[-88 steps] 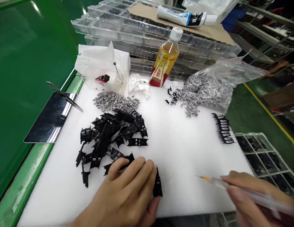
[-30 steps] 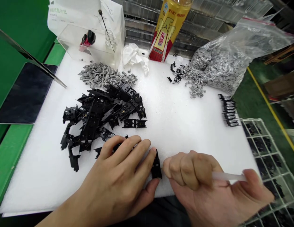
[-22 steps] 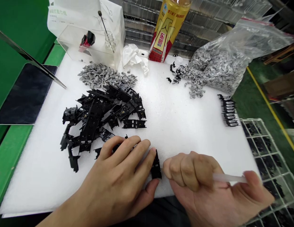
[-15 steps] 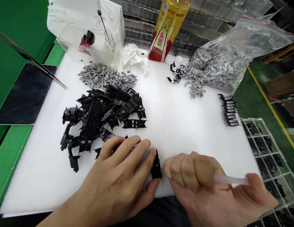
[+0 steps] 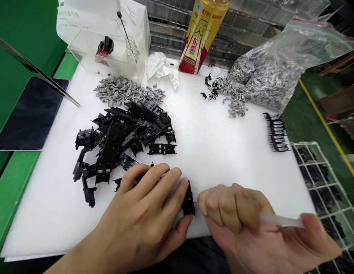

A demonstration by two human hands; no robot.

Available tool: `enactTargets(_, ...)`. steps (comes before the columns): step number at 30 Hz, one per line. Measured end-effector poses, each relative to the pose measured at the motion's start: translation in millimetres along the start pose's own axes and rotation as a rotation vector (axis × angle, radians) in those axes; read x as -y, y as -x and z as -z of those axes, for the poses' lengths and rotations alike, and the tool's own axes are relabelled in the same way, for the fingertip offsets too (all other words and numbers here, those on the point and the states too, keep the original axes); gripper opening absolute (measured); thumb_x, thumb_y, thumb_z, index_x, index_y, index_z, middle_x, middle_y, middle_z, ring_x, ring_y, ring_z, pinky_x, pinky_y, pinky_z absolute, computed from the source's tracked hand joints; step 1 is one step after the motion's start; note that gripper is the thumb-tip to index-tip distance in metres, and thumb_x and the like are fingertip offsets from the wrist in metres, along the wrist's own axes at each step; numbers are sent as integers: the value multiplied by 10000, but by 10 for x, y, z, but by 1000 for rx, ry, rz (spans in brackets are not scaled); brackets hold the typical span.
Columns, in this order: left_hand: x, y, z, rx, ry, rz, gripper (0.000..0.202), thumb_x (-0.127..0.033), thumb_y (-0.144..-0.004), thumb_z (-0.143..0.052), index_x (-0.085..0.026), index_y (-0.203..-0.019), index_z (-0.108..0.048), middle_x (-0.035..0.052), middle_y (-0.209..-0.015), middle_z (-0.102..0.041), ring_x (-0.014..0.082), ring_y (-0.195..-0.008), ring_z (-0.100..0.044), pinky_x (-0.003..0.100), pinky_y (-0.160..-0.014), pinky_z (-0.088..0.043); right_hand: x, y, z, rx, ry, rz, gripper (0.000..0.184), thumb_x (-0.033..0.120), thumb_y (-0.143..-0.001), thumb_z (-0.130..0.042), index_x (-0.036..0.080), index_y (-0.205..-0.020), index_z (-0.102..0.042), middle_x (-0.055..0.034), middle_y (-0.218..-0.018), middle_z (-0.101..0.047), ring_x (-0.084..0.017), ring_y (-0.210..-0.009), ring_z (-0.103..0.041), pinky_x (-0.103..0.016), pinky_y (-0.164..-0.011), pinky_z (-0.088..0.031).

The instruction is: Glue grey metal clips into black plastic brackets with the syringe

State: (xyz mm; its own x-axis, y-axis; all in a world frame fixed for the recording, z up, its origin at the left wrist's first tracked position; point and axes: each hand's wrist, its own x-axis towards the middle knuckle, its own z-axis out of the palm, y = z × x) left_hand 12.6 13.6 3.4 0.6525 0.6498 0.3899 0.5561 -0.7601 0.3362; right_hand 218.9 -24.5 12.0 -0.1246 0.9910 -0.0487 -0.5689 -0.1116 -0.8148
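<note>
My left hand (image 5: 151, 209) is closed on a small black plastic part (image 5: 188, 201), its forefinger and thumb at the part's two ends. Beneath the fingers more black plastic shows, mostly covered. Just right of the part, my right hand (image 5: 251, 213) makes a fist around a translucent white syringe (image 5: 281, 220), thumb against its far end. Most of the syringe is hidden by the fingers. A thin tip shows between fist and part; whether it touches is hard to tell. Beyond the left hand lies a heap of black plastic parts (image 5: 114, 140).
Small grey pieces (image 5: 122, 91) lie behind the heap. A clear box (image 5: 82, 53), a crumpled tissue (image 5: 162, 68) and a drink bottle (image 5: 202, 38) stand at the back. To the right are a bag of grey pieces (image 5: 268, 80), a row of black clips (image 5: 277, 133) and a white wire rack (image 5: 313, 182).
My right hand and the syringe have shifted slightly right, showing a little more of the thin tip. My left hand and the part have hardly moved.
</note>
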Motion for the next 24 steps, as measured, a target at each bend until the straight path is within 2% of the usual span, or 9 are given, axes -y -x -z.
enactTargets(13,11,3,-1,12,6,3,356,-371,-1021,-640,-115,-1242,-750,135,-1266,-752,342,-1178,-650,512,-999,-382,-42,14,19,-11,-4,57,594,792,-929,-335,244,-701,-356,17,-586,-299,-191,-615,-368,-408,-618,-365)
enactTargets(17,9,17,-3,7,8,3,353,-373,-1023,-638,-114,-1235,-749,135,-1261,-750,339,-1177,-647,510,-1002,-380,-36,52,19,-10,-33,23,575,759,-949,-457,244,-702,-387,27,-613,-329,-182,-627,-381,-404,-640,-371)
enactTargets(21,24,21,-22,-19,7,-17,351,-367,-1013,-642,-122,-1239,-747,130,-1250,-750,331,-1177,-643,504,-1009,-373,-37,116,11,-39,43,-86,535,702,-940,-630,239,-701,-509,10,-682,-440,-214,-709,-469,-437,-697,-394)
enactTargets(24,26,15,-35,-19,0,-8,356,-379,-1011,-646,-118,-1231,-749,130,-1247,-751,330,-1167,-648,502,-1009,-379,-47,110,9,-49,-26,1,567,708,-949,-611,245,-668,-442,24,-654,-425,-190,-661,-446,-421,-676,-394)
